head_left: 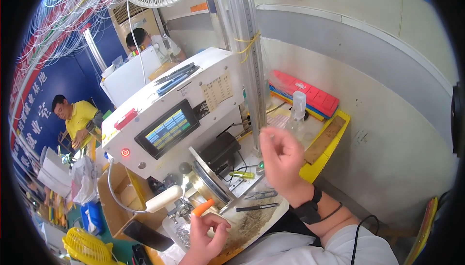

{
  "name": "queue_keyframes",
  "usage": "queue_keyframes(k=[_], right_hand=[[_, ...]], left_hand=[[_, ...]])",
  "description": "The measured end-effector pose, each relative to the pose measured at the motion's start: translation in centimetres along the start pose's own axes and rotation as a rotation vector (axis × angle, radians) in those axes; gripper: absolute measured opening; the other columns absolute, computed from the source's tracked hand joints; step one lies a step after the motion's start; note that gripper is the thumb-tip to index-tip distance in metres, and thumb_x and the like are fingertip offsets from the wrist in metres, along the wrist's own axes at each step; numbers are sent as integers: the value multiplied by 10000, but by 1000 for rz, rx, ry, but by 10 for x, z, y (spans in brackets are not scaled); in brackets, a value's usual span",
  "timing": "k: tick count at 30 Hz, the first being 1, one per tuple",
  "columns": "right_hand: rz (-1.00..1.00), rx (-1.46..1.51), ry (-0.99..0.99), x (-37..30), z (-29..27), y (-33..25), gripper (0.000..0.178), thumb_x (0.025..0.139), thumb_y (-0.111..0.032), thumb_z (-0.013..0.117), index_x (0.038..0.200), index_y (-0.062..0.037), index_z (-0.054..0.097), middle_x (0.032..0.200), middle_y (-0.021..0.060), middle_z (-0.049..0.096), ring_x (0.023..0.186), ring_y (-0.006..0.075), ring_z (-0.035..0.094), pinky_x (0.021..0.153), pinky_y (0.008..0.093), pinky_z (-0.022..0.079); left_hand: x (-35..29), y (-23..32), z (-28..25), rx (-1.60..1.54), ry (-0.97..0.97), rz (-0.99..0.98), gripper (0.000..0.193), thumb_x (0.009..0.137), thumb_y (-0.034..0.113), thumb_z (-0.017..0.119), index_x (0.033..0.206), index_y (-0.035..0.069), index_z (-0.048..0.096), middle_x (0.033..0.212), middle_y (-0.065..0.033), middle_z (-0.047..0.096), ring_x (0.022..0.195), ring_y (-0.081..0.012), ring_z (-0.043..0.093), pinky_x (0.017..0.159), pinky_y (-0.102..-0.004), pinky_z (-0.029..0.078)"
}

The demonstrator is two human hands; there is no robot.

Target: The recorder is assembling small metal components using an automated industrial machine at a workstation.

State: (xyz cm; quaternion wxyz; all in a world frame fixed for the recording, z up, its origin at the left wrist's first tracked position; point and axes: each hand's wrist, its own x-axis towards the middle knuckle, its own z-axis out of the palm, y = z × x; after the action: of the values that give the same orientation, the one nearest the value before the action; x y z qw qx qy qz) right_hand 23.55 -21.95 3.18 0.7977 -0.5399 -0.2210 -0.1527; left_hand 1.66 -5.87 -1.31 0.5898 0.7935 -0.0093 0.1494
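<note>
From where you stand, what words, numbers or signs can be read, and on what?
Blue wall: large white characters, which I won't copy.
Machine's screen: coloured blocks, lettering too small to read.
Paper chart: too small.
Metal post: scale marks, too small.
Red case: pale mark, too blurred.

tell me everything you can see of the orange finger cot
The orange finger cot is a bright, plain sleeve that looks like thin rubber, fitted over the end of one digit of the left hand. It is worn, with its closed tip pointing up and to the right in the picture. It shows to the right of a cream cylindrical handle, in front of the machine's metal parts. Apart from the digit inside it, whether it touches anything cannot be told.
</note>
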Motion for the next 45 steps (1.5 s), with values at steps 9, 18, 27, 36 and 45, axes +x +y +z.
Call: queue_keyframes(k=[9,18,27,36,45], right_hand=[[-599,-863,123,69,-6,-8,138,897,-105,788,1028,-86,748,668,41,609,530,215,575,506,351,434],[-22,-192,27,-6,-3,7,127,1001,-117,737,1079,-17,728,659,-83,519,589,-8,450,529,222,341],[-572,-934,136,76,-11,-4,222,875,-90,817,1091,-79,770,700,46,647,575,216,609,534,352,450],[-32,-357,50,31,-5,2,90,965,-107,756,1036,-51,767,758,-9,694,628,81,607,584,292,448],[897,21,-718,-24,25,34,202,969,-150,752,1102,-3,791,954,19,768,834,66,648,756,237,499]], left_hand=[[-4,-15,6,-100,89,25,626,1046,46,551,1579,25,223,905,-131,670,706,-149,639,633,-261,558],[1,-10,18,-340,207,12,702,1037,124,542,1608,65,138,1008,-171,648,601,-171,631,580,-262,543],[-3,-25,15,-361,148,26,669,1043,69,534,1589,70,147,1097,-196,648,815,-155,645,658,-275,593],[2,-20,15,-328,219,58,713,1032,157,554,1611,80,147,996,-189,647,584,-181,633,581,-282,565],[31,-8,9,-761,184,-191,704,1048,293,519,1617,77,165,748,-185,648,553,-272,632,507,-357,552]])
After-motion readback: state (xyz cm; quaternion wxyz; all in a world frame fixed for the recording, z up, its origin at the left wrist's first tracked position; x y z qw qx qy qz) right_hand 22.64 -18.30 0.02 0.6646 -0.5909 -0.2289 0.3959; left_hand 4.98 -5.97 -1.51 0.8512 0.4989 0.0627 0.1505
